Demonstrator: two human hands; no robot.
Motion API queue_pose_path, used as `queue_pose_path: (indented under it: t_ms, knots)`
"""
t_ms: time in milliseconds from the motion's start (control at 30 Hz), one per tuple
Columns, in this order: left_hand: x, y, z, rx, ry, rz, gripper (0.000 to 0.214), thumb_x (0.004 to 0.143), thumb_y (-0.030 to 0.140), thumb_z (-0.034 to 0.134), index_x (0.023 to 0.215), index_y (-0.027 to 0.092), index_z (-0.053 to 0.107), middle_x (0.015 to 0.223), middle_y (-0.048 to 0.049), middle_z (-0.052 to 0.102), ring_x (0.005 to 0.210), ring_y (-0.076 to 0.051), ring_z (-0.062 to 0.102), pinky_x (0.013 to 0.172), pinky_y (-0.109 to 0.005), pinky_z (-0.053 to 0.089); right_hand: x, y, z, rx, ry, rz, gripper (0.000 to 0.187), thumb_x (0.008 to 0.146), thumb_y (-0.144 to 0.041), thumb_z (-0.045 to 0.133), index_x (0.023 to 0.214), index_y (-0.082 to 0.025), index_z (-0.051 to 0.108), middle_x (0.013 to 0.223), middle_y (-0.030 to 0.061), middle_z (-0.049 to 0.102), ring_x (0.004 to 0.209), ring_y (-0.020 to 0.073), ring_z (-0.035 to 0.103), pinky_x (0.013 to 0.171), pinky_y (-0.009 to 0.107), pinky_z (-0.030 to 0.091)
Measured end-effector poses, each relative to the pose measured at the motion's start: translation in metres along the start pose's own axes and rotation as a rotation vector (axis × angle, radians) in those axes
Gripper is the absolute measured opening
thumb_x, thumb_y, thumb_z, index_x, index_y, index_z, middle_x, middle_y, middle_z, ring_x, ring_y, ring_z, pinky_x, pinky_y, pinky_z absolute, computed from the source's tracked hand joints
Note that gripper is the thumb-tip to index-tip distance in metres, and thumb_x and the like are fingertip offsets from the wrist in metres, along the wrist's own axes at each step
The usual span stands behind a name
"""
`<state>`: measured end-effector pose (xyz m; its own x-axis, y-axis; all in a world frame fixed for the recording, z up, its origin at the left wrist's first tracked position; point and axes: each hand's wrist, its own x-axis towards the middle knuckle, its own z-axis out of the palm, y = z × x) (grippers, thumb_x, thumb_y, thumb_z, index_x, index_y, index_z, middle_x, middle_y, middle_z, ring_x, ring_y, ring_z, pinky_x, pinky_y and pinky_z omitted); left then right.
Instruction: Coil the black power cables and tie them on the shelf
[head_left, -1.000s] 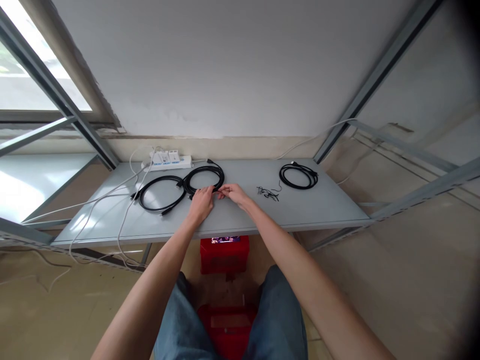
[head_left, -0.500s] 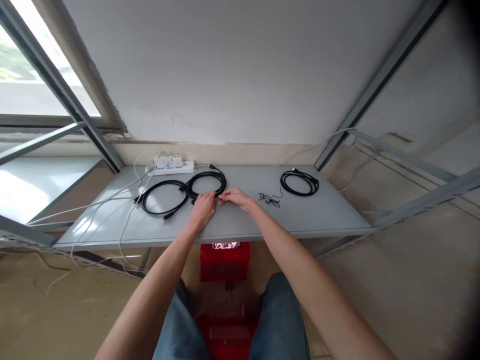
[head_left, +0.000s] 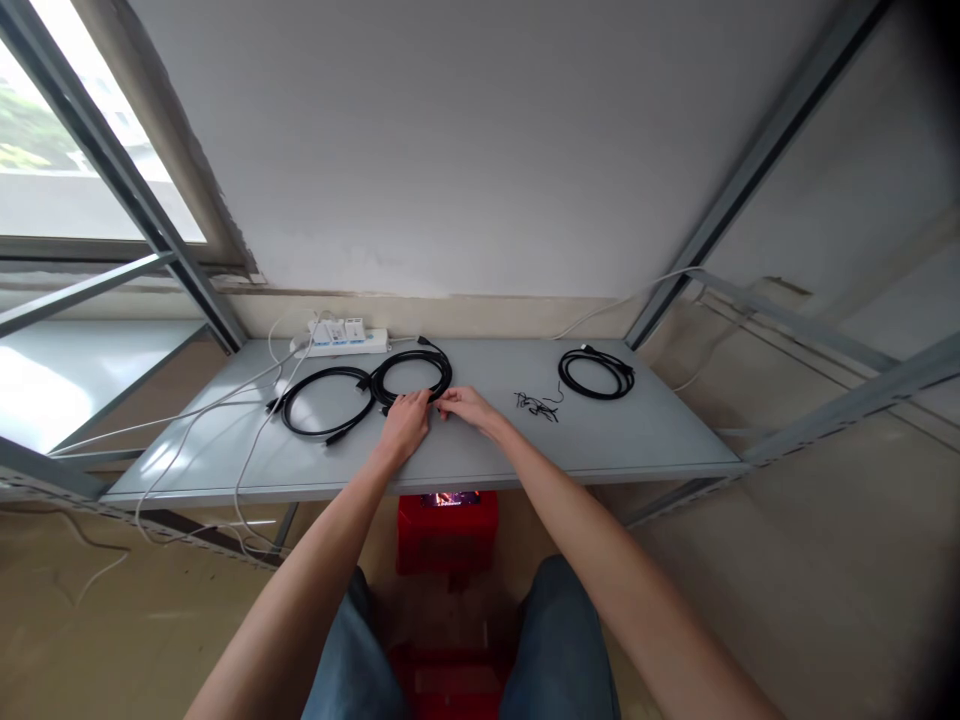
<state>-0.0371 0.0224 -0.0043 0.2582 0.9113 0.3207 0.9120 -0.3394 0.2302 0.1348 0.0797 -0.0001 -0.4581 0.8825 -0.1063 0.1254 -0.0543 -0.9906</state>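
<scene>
A coiled black cable (head_left: 447,362) lies on the grey shelf (head_left: 600,440), just beyond my hands. My left hand (head_left: 407,420) is closed on the near side of this coil. My right hand (head_left: 463,404) pinches at the coil's near right edge, close to my left fingertips; what it holds there is too small to make out. Left of it, a second black cable coil (head_left: 296,428) lies partly touching the first. To the right of my right hand is a small heap of thin black ties (head_left: 538,405).
A third black cable coil (head_left: 583,393) lies at the right of the shelf. A white power strip (head_left: 360,343) with plugs stands at the back left, its white cords (head_left: 259,435) hanging over the front edge. Metal uprights frame both sides. A red stool (head_left: 448,535) is below.
The view has shifted slightly. My right fingers have moved a little at the coil's edge; my left hand stays on the coil.
</scene>
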Motion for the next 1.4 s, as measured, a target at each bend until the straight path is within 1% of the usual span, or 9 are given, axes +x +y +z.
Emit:
queue_pose_path:
  t_ms: [267, 400, 933, 1033, 1100, 1200, 1267, 1333, 1400]
  knots:
    - [0.000, 0.001, -0.001, 0.002, 0.009, -0.013, 0.032, 0.105, 0.020, 0.039, 0.128, 0.016, 0.061, 0.117, -0.0157, 0.074, 0.110, -0.031, 0.067, 0.096, -0.041, 0.044, 0.000, 0.005, 0.001, -0.024, 0.026, -0.058, 0.019, 0.079, -0.030, 0.077, 0.072, -0.017, 0.065, 0.059, -0.0022, 0.064, 0.062, 0.0119, 0.056, 0.071, 0.026, 0.042]
    - [0.000, -0.001, 0.002, -0.004, 0.013, -0.023, 0.032, 0.106, 0.022, 0.039, 0.128, 0.017, 0.061, 0.119, -0.0157, 0.073, 0.110, -0.031, 0.067, 0.096, -0.041, 0.045, -0.001, 0.006, 0.000, -0.036, 0.008, -0.094, 0.021, 0.080, -0.032, 0.077, 0.073, -0.017, 0.065, 0.062, -0.0017, 0.064, 0.064, 0.0122, 0.056, 0.072, 0.027, 0.042]
    - [0.000, 0.001, 0.001, -0.049, -0.002, -0.053, 0.034, 0.105, 0.023, 0.038, 0.131, 0.018, 0.060, 0.124, -0.0157, 0.072, 0.114, -0.031, 0.065, 0.100, -0.042, 0.044, -0.001, 0.003, 0.000, -0.081, 0.005, -0.082, 0.028, 0.082, -0.035, 0.082, 0.071, -0.018, 0.063, 0.063, -0.0002, 0.066, 0.066, 0.0118, 0.058, 0.074, 0.026, 0.047]
    - [0.000, 0.000, 0.001, -0.051, -0.008, -0.047, 0.034, 0.106, 0.024, 0.038, 0.131, 0.017, 0.060, 0.124, -0.0161, 0.072, 0.113, -0.031, 0.065, 0.099, -0.042, 0.043, -0.002, 0.004, 0.004, -0.106, 0.036, -0.086, 0.027, 0.083, -0.036, 0.081, 0.075, -0.018, 0.063, 0.066, 0.0003, 0.067, 0.068, 0.0125, 0.059, 0.077, 0.027, 0.048]
    - [-0.001, 0.000, 0.000, -0.043, 0.002, -0.041, 0.034, 0.106, 0.024, 0.037, 0.130, 0.016, 0.061, 0.124, -0.0164, 0.071, 0.116, -0.032, 0.063, 0.100, -0.043, 0.042, -0.004, 0.006, 0.008, -0.131, 0.096, -0.109, 0.023, 0.086, -0.033, 0.078, 0.077, -0.018, 0.062, 0.067, 0.0000, 0.066, 0.068, 0.0131, 0.059, 0.077, 0.028, 0.048]
    - [-0.001, 0.001, -0.002, -0.029, 0.009, -0.031, 0.034, 0.106, 0.024, 0.037, 0.128, 0.017, 0.062, 0.121, -0.0166, 0.072, 0.120, -0.034, 0.059, 0.102, -0.046, 0.040, -0.010, 0.007, 0.011, -0.235, 0.194, -0.151, 0.018, 0.091, -0.027, 0.069, 0.078, -0.020, 0.058, 0.067, -0.0003, 0.064, 0.067, 0.0147, 0.059, 0.074, 0.029, 0.046]
    - [-0.001, 0.002, -0.003, -0.016, -0.014, -0.023, 0.034, 0.106, 0.024, 0.038, 0.128, 0.017, 0.062, 0.117, -0.0161, 0.072, 0.117, -0.033, 0.060, 0.101, -0.045, 0.041, -0.015, 0.003, 0.009, -0.404, 0.221, -0.203, 0.015, 0.093, -0.024, 0.064, 0.080, -0.020, 0.059, 0.068, 0.0008, 0.064, 0.068, 0.0165, 0.059, 0.073, 0.031, 0.045]
    - [-0.001, 0.003, -0.004, -0.002, -0.034, -0.018, 0.034, 0.105, 0.023, 0.037, 0.129, 0.018, 0.061, 0.113, -0.0154, 0.072, 0.113, -0.032, 0.062, 0.098, -0.043, 0.042, -0.019, -0.005, 0.004, -0.644, 0.196, -0.299, 0.009, 0.093, -0.020, 0.062, 0.084, -0.019, 0.062, 0.073, 0.0037, 0.067, 0.073, 0.0194, 0.061, 0.077, 0.033, 0.045]
    - [-0.001, 0.002, -0.004, -0.003, -0.036, -0.019, 0.035, 0.104, 0.020, 0.038, 0.131, 0.018, 0.061, 0.112, -0.0152, 0.072, 0.111, -0.032, 0.063, 0.097, -0.042, 0.042, -0.019, -0.014, 0.000, -0.869, 0.121, -0.424, 0.006, 0.093, -0.017, 0.060, 0.090, -0.018, 0.065, 0.082, 0.0084, 0.070, 0.083, 0.0237, 0.063, 0.086, 0.038, 0.044]
